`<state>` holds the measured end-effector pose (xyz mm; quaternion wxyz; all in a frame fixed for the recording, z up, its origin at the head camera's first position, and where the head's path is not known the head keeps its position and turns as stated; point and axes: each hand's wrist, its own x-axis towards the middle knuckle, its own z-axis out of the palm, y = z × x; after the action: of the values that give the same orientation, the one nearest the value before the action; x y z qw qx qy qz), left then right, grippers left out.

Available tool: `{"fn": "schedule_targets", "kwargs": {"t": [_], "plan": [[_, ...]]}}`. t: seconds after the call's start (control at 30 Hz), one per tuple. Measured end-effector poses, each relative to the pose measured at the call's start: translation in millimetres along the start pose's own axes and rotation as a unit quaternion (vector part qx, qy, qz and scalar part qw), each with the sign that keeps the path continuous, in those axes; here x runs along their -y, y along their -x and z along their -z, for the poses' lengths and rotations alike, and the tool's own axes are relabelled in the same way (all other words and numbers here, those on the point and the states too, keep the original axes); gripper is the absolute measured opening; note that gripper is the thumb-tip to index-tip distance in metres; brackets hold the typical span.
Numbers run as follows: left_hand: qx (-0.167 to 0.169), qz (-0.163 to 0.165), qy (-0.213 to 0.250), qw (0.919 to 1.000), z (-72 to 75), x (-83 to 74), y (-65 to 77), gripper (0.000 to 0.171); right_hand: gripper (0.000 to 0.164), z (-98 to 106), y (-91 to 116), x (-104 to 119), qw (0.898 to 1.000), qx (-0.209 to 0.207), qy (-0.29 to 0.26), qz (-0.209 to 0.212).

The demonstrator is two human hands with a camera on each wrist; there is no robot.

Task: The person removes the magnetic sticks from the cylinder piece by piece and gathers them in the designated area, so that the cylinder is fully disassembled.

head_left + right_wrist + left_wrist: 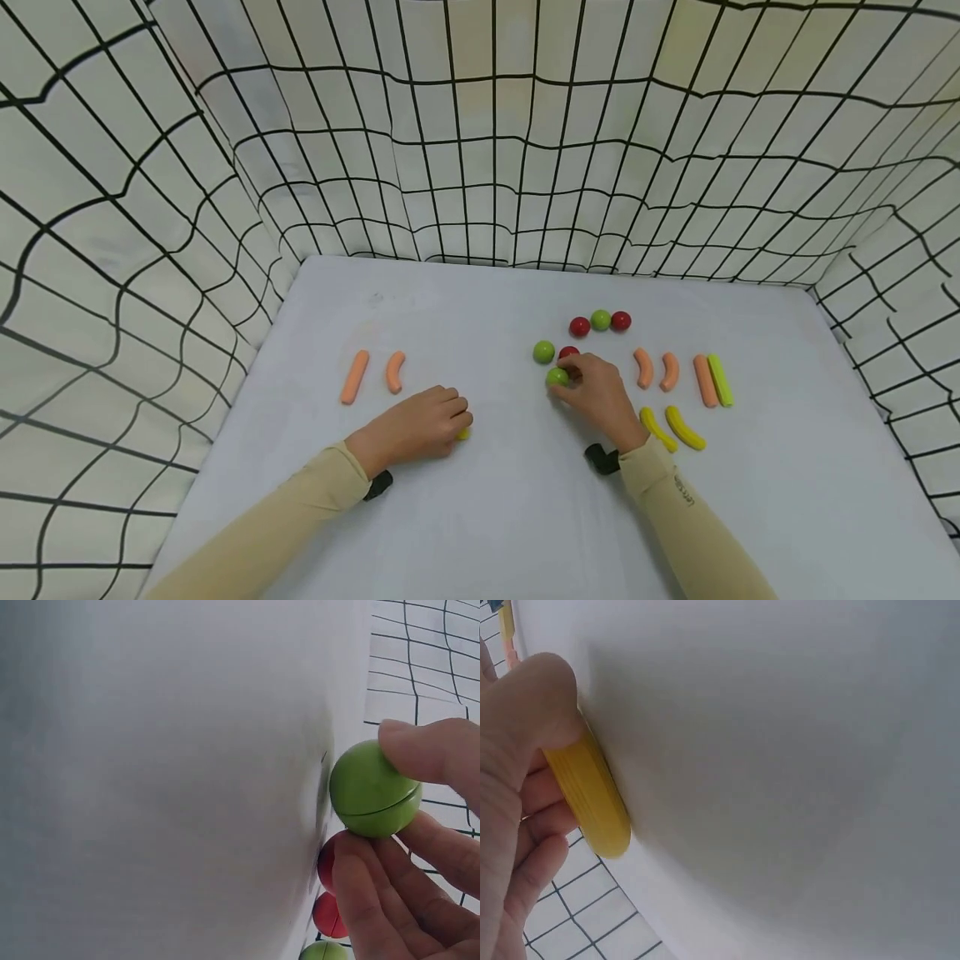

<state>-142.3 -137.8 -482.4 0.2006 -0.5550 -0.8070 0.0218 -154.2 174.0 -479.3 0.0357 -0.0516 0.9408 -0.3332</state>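
Observation:
My left hand (422, 423) is low over the white table, left of the middle. Its thumb and fingers grip a yellow toy banana (592, 795), ridged and round-ended; in the head view only a small yellow bit shows past the fingers. On the right, my right hand (600, 396) pinches a green ball (371, 787) with a seam, thumb on one side and fingers on the other. A red ball (568, 353) lies just beyond those fingers, partly hidden by them. Another green ball (543, 352) sits to its left.
Behind are two red balls with a green ball (601, 320) between them. Right of my right hand lie two curved orange pieces (670, 372), two yellow bananas (686, 428), an orange stick (705, 381) and a green stick (720, 380). Two orange pieces (355, 377) lie left. Black netting (495, 137) surrounds the table.

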Motion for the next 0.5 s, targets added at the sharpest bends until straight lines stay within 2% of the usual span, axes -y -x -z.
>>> {"fn": "schedule_targets", "kwargs": {"t": [0.23, 0.5], "plan": [[0.021, -0.011, -0.002, 0.9997, 2.9, 8.2, 9.8, 0.016, 0.042, 2.5, 0.4, -1.3, 1.000, 0.005, 0.009, 0.004], [0.029, -0.015, -0.046, 0.9984, 5.9, 18.2, 17.2, 0.021, 0.045, 8.0, 5.8, -3.0, 1.000, -0.006, -0.004, 0.003]]}}
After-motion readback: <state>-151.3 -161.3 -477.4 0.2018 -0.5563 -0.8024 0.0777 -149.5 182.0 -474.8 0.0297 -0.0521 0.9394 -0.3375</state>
